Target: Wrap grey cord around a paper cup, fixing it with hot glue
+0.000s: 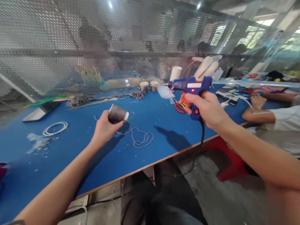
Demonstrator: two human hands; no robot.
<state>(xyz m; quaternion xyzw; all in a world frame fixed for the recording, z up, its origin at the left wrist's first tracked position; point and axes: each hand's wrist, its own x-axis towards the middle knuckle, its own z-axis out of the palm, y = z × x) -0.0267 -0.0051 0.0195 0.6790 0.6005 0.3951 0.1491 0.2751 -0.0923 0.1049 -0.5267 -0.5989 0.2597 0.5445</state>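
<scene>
Tilted on its side above the table, a small dark grey cup with a white end (117, 113) is gripped by my left hand (104, 128). A thin grey cord (138, 142) trails from near that hand and lies in loose loops on the blue table (131, 162). My right hand (206, 104) is wrapped round the handle of a blue hot glue gun (191, 84), raised over the table with its nozzle pointing left. A small red light glows on its side, and its black cable hangs past the table edge. Behind it lie red-handled scissors (180, 108).
Two small cups (144, 86), a white roll (176, 73) and bundled grey cord (81, 100) stand along the mesh screen (58, 47). At left lie a white coil (55, 128) and a metal dustpan-like scoop (39, 113). A co-worker's arm (260, 115) rests at right, above a red stool (229, 159).
</scene>
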